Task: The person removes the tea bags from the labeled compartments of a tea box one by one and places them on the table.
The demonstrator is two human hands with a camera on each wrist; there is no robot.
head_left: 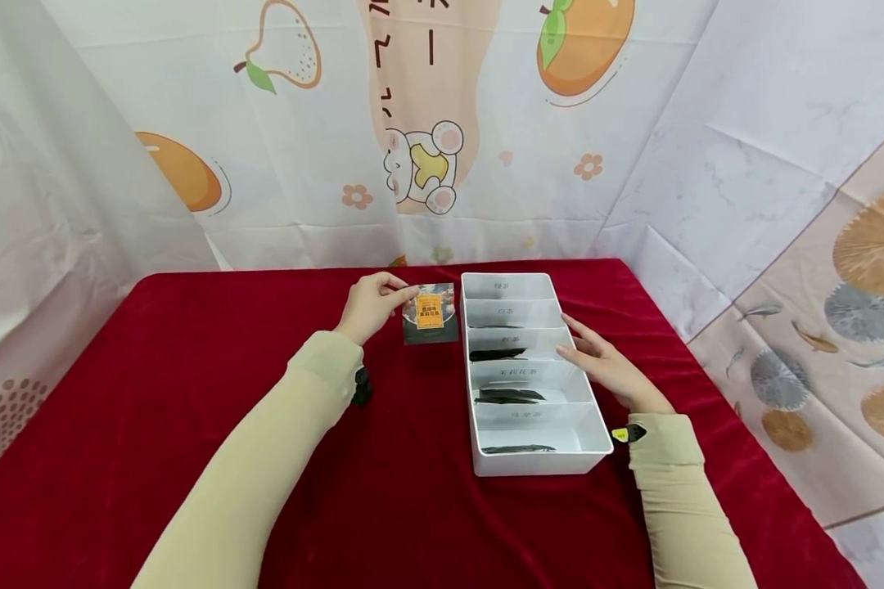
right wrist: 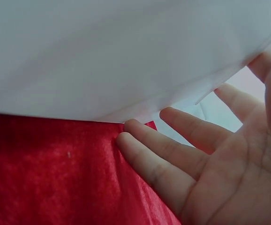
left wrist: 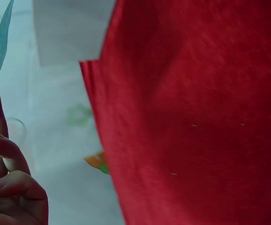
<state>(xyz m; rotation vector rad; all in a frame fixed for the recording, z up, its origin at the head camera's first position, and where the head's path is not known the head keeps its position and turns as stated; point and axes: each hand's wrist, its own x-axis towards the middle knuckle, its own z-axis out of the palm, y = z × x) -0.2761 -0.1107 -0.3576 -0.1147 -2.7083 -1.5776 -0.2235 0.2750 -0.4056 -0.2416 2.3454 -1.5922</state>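
Note:
My left hand (head_left: 372, 307) pinches a flat square sachet (head_left: 430, 327) by its upper left corner, thumb in front. The sachet is dark green with an orange label and printed characters, held upright just left of a white divided box (head_left: 532, 465). Edge-on, the thin sachet (left wrist: 0, 47) shows in the left wrist view, above the curled fingers (left wrist: 20, 187). My right hand (head_left: 607, 368) lies along the box's right side, thumb at the rim. In the right wrist view, its fingers (right wrist: 161, 180) are extended against the box's outer wall (right wrist: 102, 61).
Dividers with faint labels split the box into several compartments. Dark flat packets (head_left: 511, 396) lie in most of them; none shows in the farthest. A red cloth (head_left: 191, 409) covers the table, and a printed curtain (head_left: 302, 164) hangs behind its far edge.

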